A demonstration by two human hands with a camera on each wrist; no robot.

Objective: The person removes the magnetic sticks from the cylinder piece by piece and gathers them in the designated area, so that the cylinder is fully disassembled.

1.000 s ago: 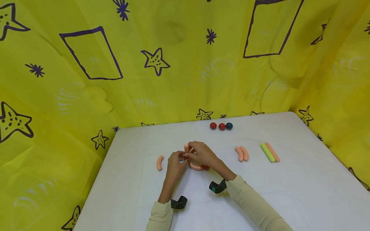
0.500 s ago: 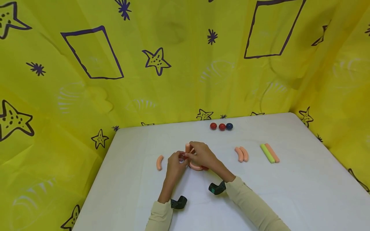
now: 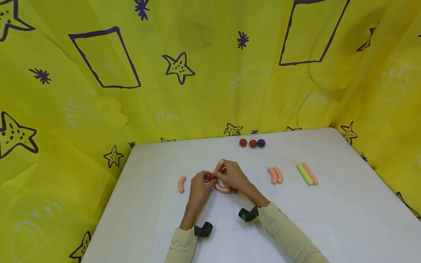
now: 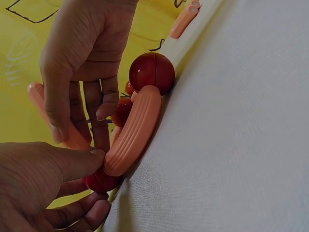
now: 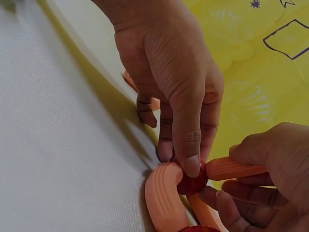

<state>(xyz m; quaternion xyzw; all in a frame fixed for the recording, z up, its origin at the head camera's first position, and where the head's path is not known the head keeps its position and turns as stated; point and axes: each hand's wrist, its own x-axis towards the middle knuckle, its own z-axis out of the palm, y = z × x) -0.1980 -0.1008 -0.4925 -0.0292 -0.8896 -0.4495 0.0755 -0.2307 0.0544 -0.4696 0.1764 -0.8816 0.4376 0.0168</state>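
Observation:
My left hand (image 3: 198,185) pinches a red ball (image 4: 102,181) between thumb and fingers, low by the white tabletop. Above and right of it, my right hand (image 3: 234,174) holds a salmon rod (image 3: 218,165) that leans to the right. In the right wrist view the rod's lower end meets the red ball, where the left thumb (image 5: 192,164) presses. A ribbed, curved salmon piece (image 4: 136,130) runs from this ball to another red ball (image 4: 152,72). Behind it shows a further red ball (image 4: 123,112), partly hidden by the right hand's fingers.
On the white table (image 3: 158,226), one curved piece (image 3: 181,184) lies to the left. Two curved pieces (image 3: 275,175) lie to the right, then a green rod (image 3: 304,174) beside a salmon rod (image 3: 310,174). Two red balls (image 3: 243,143) and a blue ball (image 3: 261,143) stand at the back.
The rod in my right hand has tipped from upright to leaning right, and its top has moved right. More of the red ball in my left hand now shows.

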